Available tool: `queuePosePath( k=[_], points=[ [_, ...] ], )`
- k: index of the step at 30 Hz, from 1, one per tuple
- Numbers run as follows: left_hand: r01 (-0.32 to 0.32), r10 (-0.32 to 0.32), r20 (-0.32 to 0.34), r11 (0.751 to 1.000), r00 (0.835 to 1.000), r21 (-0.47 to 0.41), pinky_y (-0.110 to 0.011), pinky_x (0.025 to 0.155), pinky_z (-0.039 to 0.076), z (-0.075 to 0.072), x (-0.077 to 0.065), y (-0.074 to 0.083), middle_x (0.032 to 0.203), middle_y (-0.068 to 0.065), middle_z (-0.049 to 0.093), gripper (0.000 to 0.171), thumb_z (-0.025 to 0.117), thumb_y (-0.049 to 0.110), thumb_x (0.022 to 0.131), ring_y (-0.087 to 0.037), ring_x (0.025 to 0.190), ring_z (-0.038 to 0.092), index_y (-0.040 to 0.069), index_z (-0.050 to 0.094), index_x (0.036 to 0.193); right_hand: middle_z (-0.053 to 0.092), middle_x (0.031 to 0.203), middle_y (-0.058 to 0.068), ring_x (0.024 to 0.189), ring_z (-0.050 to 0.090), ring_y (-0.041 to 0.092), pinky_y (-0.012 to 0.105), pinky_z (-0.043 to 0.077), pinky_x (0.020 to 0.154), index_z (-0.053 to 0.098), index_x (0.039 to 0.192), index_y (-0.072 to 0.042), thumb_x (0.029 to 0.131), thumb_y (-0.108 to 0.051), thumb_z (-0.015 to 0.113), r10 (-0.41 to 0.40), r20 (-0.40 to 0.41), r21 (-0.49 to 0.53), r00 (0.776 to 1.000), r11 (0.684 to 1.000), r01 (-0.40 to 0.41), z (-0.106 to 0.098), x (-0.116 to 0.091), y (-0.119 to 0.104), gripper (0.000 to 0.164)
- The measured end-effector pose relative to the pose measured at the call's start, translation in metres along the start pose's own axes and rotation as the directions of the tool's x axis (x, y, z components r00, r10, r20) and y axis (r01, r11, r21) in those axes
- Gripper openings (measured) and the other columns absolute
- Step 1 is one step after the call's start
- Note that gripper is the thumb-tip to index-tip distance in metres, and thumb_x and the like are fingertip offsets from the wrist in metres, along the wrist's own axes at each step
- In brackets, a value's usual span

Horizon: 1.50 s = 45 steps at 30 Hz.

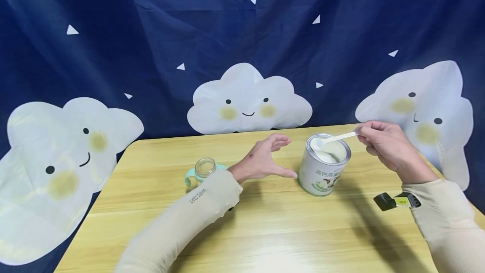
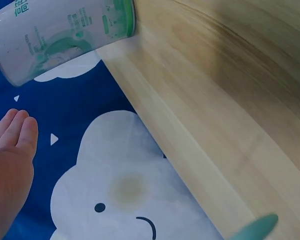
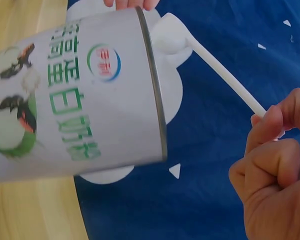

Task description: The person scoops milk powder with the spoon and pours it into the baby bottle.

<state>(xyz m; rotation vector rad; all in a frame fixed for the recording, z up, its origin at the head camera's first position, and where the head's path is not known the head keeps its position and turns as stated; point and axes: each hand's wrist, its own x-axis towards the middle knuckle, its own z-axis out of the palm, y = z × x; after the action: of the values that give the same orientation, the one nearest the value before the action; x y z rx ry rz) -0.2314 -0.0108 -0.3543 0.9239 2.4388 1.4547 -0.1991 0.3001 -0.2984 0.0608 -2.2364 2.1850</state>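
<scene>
A white long-handled scoop [image 1: 339, 137] is pinched at its handle's end by my right hand [image 1: 386, 144]. Its bowl is over the mouth of an open milk powder can [image 1: 320, 176], which has pale powder inside. In the right wrist view the scoop [image 3: 225, 75] shows its bowl just beyond the can's rim, with the can [image 3: 100, 95] lying sideways in that picture. To the left of the can, my left hand [image 1: 263, 159] is held with thumb and fingers spread apart, its thumb tip close to the can's side. The left wrist view shows those fingers [image 2: 25, 132] near the can [image 2: 65, 40].
Behind my left forearm stands an uncapped clear bottle [image 1: 205, 167] with mint-green handles, partly covered by the sleeve. The wooden table [image 1: 265, 231] ends at a dark blue curtain [image 1: 227, 24] with cloud prints. A dark device [image 1: 395, 200] is strapped to my right wrist.
</scene>
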Motion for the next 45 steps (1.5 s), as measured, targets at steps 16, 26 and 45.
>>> queuePosePath(
  k=[16,26,45],
  points=[
    [0.027,-0.027,0.015,1.000,1.000,0.014,-0.033,0.111,0.040,0.031,0.022,-0.001,0.148,-0.001,0.050,0.093,0.095,0.026,0.068,-0.020,0.135,0.048,0.009,0.044,0.145,0.056,0.067,-0.008,0.049,0.036,0.002,0.032,0.012,0.048,0.067,0.072,-0.015,0.096,0.002,0.057,-0.019,0.003,-0.065,1.000,0.998,0.019,-0.014,0.002,0.021,0.030],
    [0.039,-0.040,-0.024,0.999,0.999,-0.021,-0.031,0.108,0.043,0.052,0.037,-0.005,0.147,-0.004,0.051,0.098,0.096,0.029,0.067,-0.021,0.133,0.050,0.009,0.044,0.147,0.062,0.072,-0.013,0.055,0.044,0.005,0.023,0.038,0.046,0.068,0.089,-0.004,0.093,-0.010,0.061,-0.109,-0.065,-0.542,0.992,0.838,0.056,0.000,0.000,0.022,0.010],
    [0.052,-0.051,-0.066,0.999,0.996,0.006,-0.028,0.104,0.046,0.065,0.048,-0.004,0.143,-0.003,0.055,0.096,0.096,0.028,0.067,-0.019,0.128,0.054,0.009,0.044,0.146,0.073,0.074,-0.002,0.070,0.059,0.015,0.028,0.043,0.060,0.076,0.085,-0.007,0.092,-0.018,0.068,-0.261,0.076,-0.812,0.963,0.544,0.211,0.035,0.012,0.014,0.015]
  ],
)
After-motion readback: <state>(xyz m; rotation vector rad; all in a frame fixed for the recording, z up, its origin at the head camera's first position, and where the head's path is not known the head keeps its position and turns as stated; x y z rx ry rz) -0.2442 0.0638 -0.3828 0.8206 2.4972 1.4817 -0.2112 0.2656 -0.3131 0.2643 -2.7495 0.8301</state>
